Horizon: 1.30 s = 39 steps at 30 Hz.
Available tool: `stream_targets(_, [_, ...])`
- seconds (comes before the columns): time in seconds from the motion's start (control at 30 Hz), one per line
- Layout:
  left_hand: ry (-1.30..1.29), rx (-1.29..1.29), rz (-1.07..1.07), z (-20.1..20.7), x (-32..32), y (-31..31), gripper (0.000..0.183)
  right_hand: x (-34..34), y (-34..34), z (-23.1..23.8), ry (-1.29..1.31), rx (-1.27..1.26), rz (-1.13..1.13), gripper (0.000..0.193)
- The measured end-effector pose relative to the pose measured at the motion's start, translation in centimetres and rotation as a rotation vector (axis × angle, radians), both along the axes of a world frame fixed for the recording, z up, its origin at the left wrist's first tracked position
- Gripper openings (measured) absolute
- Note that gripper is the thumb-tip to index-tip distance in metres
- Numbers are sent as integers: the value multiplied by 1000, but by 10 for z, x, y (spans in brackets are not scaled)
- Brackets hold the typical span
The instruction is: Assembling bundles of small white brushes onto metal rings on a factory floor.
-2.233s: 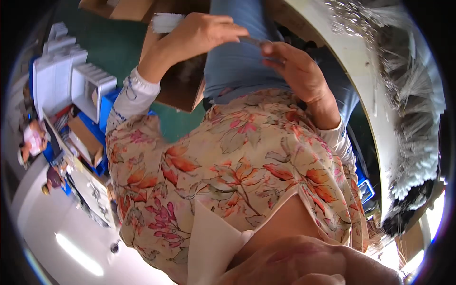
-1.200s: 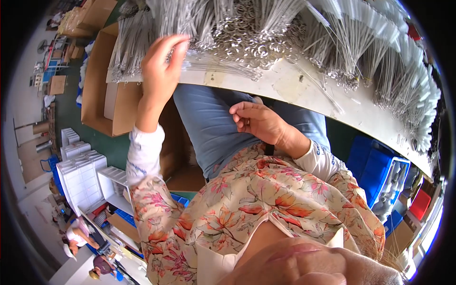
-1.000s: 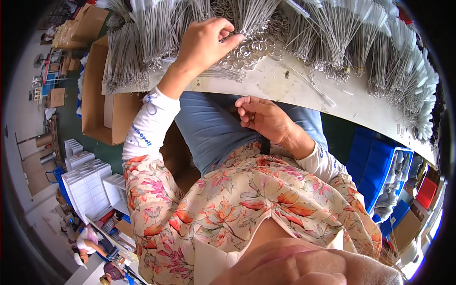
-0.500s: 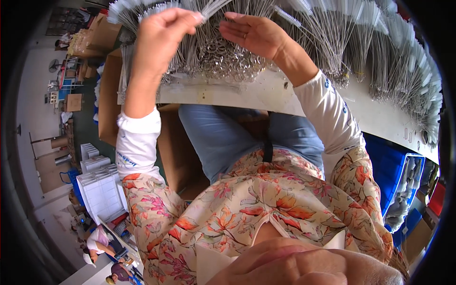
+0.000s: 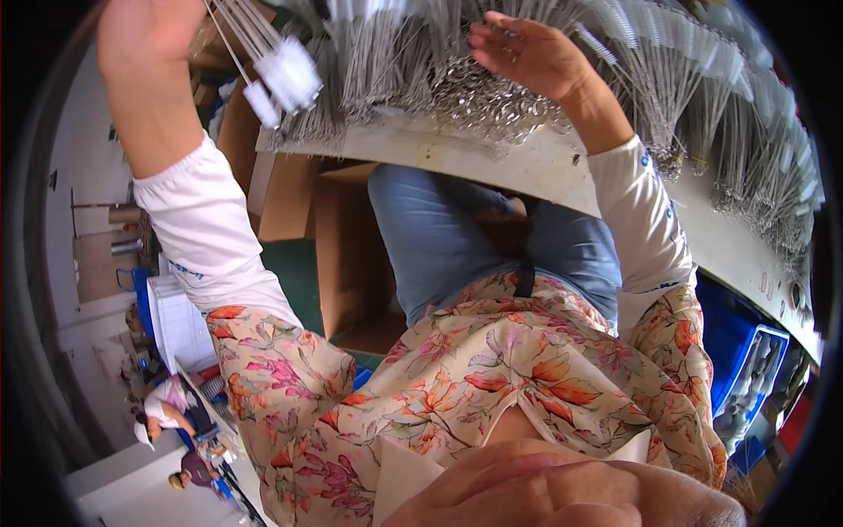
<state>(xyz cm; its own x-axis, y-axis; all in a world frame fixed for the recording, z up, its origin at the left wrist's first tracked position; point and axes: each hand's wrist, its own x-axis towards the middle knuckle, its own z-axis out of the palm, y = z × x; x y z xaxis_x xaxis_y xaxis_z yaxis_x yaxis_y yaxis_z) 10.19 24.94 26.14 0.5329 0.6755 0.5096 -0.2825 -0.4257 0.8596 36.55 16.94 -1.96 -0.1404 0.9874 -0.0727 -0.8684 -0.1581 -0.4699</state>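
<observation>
At the upper left, my left hand (image 5: 151, 33) grips a small bunch of white-bristled wire brushes (image 5: 290, 77), held past the table's left end with the bristle heads hanging down. Its fingertips are cut off by the picture's edge. My right hand (image 5: 534, 58) is raised over the worktable with its fingers apart and nothing in them. Under and around it lie many loose wire brushes (image 5: 500, 101), their metal ring ends toward me. To the right, more wire brushes (image 5: 672, 97) are gathered in fanned bundles, white bristles outward.
The pale table edge (image 5: 421, 151) runs in front of my knees. Open cardboard boxes (image 5: 351, 255) stand below it at the left. A blue crate (image 5: 733, 364) is under the table at the right. Two people (image 5: 171, 408) work farther off at the lower left.
My left hand has swung outward to the left, carrying the bunch of brushes away from the pile. My right hand remains above the brushes, open. The whole view has shifted.
</observation>
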Motion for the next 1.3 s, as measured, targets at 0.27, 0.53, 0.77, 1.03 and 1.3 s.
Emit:
stream_targets(0.27, [236, 747, -221, -164, -22, -144, 14, -146, -85, 16, -190, 129, 650, 70])
stream_targets(0.53, [724, 841, -131, -278, -75, -212, 20, -209, -93, -28, -8, 20, 683, 21])
stream_targets(0.77, [35, -303, 749, -295, -100, -232, 48, -213, -99, -42, -19, -11, 553, 29])
stream_targets(1.03, [109, -714, 494, -323, -94, -238, 17, -212, -103, -43, -276, 90, 451, 28])
stream_targets(1.3, [-29, -782, 511, -310, -88, -241, 26, -205, -104, -38, -389, 98, 323, 28])
